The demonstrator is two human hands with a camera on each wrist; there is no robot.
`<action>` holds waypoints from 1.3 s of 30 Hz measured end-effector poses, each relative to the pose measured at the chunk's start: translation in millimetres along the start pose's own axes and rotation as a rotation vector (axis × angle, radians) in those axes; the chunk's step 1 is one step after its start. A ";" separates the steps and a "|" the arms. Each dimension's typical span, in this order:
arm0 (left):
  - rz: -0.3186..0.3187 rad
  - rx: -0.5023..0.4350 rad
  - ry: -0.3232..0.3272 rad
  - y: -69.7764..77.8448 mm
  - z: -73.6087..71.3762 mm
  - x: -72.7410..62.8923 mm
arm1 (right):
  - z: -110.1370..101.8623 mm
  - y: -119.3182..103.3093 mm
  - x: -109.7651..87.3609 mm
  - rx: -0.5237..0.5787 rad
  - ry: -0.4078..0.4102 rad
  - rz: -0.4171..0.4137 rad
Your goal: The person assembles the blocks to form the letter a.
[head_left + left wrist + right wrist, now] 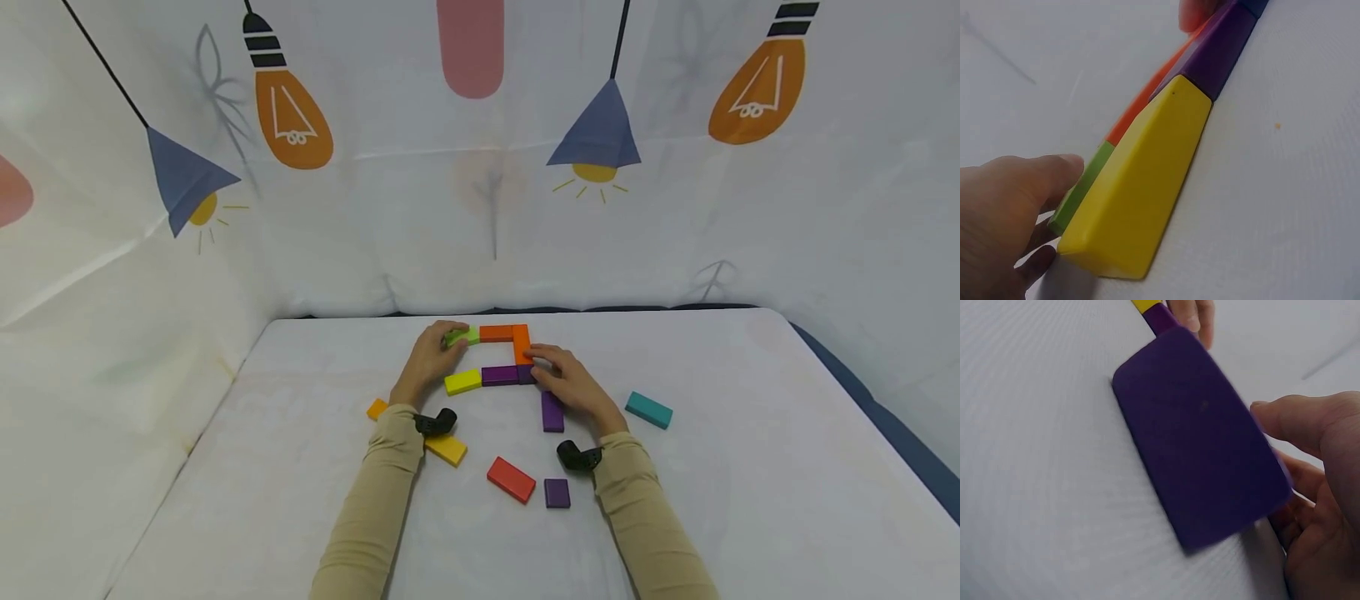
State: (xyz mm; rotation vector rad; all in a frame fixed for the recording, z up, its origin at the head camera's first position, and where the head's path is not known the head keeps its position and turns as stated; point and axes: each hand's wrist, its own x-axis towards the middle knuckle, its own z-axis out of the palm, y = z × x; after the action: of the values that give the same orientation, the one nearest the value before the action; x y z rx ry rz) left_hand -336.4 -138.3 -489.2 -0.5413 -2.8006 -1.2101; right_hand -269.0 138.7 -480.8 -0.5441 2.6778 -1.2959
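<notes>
In the head view, my left hand (429, 360) pinches a light green block (462, 336), thumb on its near side and fingers on its far side. The block's right end meets an orange-red block (496, 333), which joins an orange block (521, 344) set at a right angle. Below them run a yellow block (462, 382), a purple block (499, 376) and a darker purple block (526, 374). Fairly straight fingers of my right hand (573, 385) touch the orange block's right side, with the thumb by the darker purple one. Another purple block (552, 412) lies under that hand.
Loose on the white table (750, 483) are a teal block (648, 410) at right, a red block (512, 480) and a small purple block (557, 493) in front. Yellow-orange blocks (447, 450) lie around the left wrist. A patterned white cloth (420, 225) hangs behind.
</notes>
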 end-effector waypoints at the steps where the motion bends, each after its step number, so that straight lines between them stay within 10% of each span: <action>1: -0.012 0.004 -0.003 1.7 -0.9 -0.6 | -0.3 -0.4 -0.2 0.000 -0.002 0.000; 19: 0.130 0.071 -0.008 23.5 -29.5 -14.0 | 0.8 -1.4 -0.1 0.007 0.005 -0.011; 30: 0.150 0.189 -0.165 21.8 -60.8 -56.4 | -2.4 -3.3 -1.6 -0.006 0.004 -0.012; 39: 0.032 0.161 -0.336 23.1 -88.2 -92.4 | -1.7 0.0 -0.6 0.012 0.000 -0.025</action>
State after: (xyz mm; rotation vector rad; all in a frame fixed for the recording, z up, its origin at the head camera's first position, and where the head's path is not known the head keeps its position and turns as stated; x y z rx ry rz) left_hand -250.6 -214.2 -428.1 -0.8434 -3.1114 -0.9526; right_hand -268.9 140.2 -479.8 -0.5772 2.6698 -1.3181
